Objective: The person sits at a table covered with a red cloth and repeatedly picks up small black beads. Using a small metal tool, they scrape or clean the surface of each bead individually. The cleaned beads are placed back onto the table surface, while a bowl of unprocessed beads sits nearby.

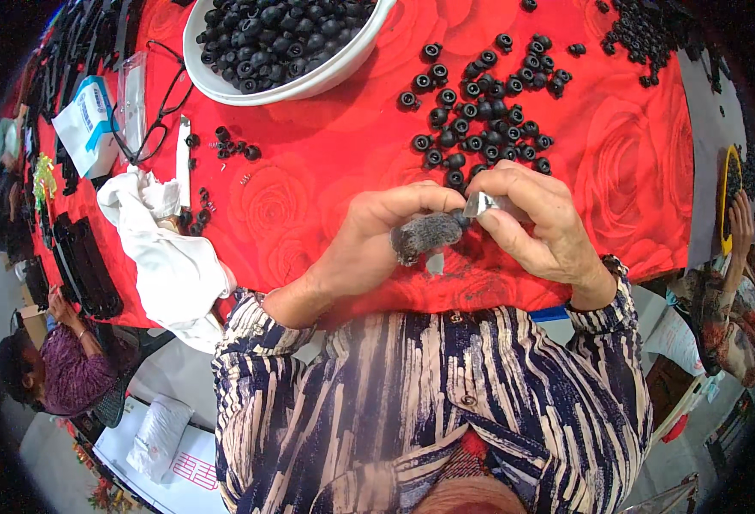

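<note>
My left hand [376, 236] has a grey cloth cover [424, 233] over its thumb and pinches a small black part at the fingertips. My right hand [536, 218] grips a small shiny metal tool [480, 204] whose tip meets that black part. Both hands hover just above the red rose-patterned tablecloth [309, 171], close to the near edge. Right behind the hands lies a spread of several small black round parts [480, 111].
A white bowl [326, 73] full of black parts stands at the back. Glasses [159, 120], a white cloth [167, 248], a white and blue packet [86, 124] and black trays [86, 265] lie at the left. Other people sit at the left [60, 360] and right [728, 300].
</note>
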{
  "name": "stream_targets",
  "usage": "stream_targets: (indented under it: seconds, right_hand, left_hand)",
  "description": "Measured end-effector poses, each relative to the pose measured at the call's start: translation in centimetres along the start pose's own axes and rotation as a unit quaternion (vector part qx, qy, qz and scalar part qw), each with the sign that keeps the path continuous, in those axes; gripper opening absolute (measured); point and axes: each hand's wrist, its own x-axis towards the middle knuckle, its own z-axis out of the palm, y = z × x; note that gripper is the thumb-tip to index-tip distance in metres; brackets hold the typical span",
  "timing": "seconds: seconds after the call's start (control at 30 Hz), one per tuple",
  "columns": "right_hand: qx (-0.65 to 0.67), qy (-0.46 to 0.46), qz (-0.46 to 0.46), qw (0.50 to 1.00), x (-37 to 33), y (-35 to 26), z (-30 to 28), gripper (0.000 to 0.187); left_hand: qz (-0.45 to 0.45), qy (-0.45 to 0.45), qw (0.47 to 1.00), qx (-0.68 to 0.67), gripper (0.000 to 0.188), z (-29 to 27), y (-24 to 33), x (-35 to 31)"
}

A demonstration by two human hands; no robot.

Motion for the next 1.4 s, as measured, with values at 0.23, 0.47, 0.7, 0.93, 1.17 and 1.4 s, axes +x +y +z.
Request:
stream_targets:
  seconds: [0.23, 0.47, 0.7, 0.93, 1.17, 1.4]
  right_hand:
    - [-0.008, 0.006, -0.024, 1.000, 0.0, 0.4, 0.1, 0.021]
    - [-0.002, -0.008, -0.040, 0.999, 0.2, 0.8, 0.1, 0.020]
    - [-0.002, -0.025, -0.049, 0.999, 0.3, 1.0, 0.0, 0.020]
    - [-0.047, -0.055, -0.118, 0.990, 0.3, 0.6, 0.6, 0.019]
    - [0.006, 0.055, -0.066, 0.996, 0.2, 0.6, -0.3, 0.024]
    - [-0.031, 0.048, -0.028, 0.998, 0.2, 0.4, 0.3, 0.021]
  left_hand:
    - [-0.007, -0.002, 1.000, 0.007, 0.022, -0.1, 0.2, 0.0]
    - [-0.009, -0.009, 1.000, -0.011, 0.021, -0.1, 0.2, 0.0]
    - [-0.018, -0.005, 1.000, -0.006, 0.020, -0.3, -0.3, -0.2]
    - [-0.019, 0.021, 0.998, -0.052, 0.020, -0.7, -0.4, 0.1]
    - [0.012, 0.024, 0.998, -0.060, 0.021, -0.5, 0.0, 0.0]
    - [-0.003, 0.021, 0.999, -0.038, 0.021, -0.1, -0.2, 0.2]
